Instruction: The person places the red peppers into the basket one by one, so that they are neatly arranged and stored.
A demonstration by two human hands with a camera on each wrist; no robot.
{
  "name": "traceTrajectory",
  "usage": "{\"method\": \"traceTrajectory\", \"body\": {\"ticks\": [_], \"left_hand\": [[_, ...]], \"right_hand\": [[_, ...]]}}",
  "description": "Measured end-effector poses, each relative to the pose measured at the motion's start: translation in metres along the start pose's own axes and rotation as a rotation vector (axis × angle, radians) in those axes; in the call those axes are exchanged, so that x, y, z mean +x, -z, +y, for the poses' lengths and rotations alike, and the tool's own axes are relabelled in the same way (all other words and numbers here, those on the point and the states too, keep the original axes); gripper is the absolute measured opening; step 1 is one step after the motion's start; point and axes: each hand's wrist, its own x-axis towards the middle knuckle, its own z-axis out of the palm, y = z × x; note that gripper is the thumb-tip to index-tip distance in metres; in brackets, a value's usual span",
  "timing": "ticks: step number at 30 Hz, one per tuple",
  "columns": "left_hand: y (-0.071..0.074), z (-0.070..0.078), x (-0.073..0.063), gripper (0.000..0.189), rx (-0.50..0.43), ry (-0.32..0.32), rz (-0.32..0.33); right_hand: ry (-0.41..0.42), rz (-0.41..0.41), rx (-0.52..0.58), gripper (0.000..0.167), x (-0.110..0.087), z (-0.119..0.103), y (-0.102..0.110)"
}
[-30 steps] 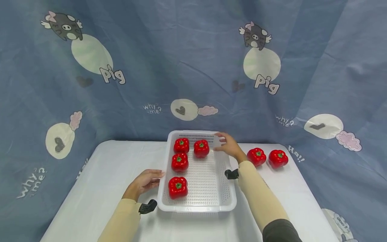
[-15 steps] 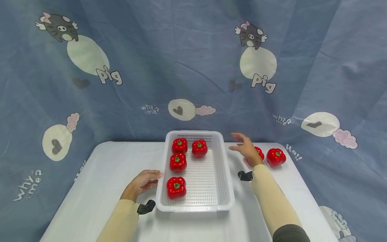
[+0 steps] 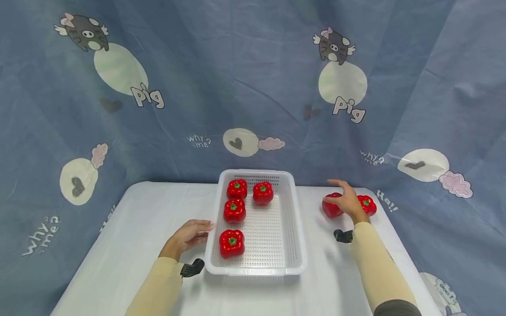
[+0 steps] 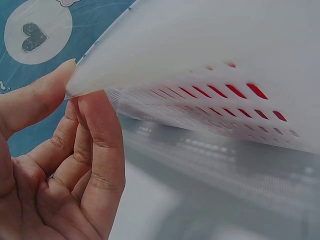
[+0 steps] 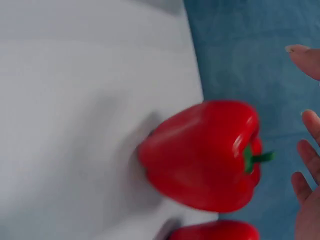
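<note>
A white perforated plastic basket (image 3: 301,245) stands mid-table with several red bell peppers in it, one bell pepper (image 3: 231,245) near its front left. My left hand (image 3: 186,237) pinches the basket's left rim between thumb and fingers, as the left wrist view (image 4: 97,92) confirms. My right hand (image 3: 348,202) hovers over a red bell pepper (image 3: 330,211) on the right of the table, thumb and fingers spread and apart from it. In the right wrist view, this bell pepper (image 5: 200,155) with its green stem lies before the spread fingers (image 5: 310,155).
Another red bell pepper (image 3: 368,205) sits at the far right, partly hidden by my right hand. A white table (image 3: 130,228) carries everything. Behind its back edge hangs a blue curtain (image 3: 253,87) with pig prints.
My right hand has left the basket's right side and travelled right to the loose bell peppers. The left hand stays at the basket's rim.
</note>
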Motion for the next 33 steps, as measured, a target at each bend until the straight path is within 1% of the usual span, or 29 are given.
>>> {"method": "traceTrajectory", "body": {"ticks": [7,11,15,21,27,33], "left_hand": [[0.0,0.002,-0.001,0.044,-0.006,-0.004,-0.014],[0.0,0.003,-0.001,0.043,-0.01,-0.01,-0.029],[0.0,0.003,-0.001,0.043,-0.01,-0.012,-0.032],[0.0,0.003,-0.002,0.041,-0.02,-0.017,-0.03],[-0.001,0.002,-0.003,0.041,-0.016,-0.019,-0.016],[0.0,0.002,-0.002,0.044,-0.02,-0.021,-0.021]], "right_hand": [[-0.036,-0.042,-0.026,0.078,0.001,0.016,0.001],[-0.057,-0.057,-0.034,0.084,0.002,0.023,0.0],[-0.075,-0.072,-0.068,0.09,0.003,0.027,-0.001],[-0.081,-0.099,-0.1,0.09,0.003,0.031,-0.002],[-0.068,-0.094,-0.121,0.087,0.002,0.033,-0.005],[-0.086,-0.091,-0.135,0.087,0.002,0.033,-0.008]]}}
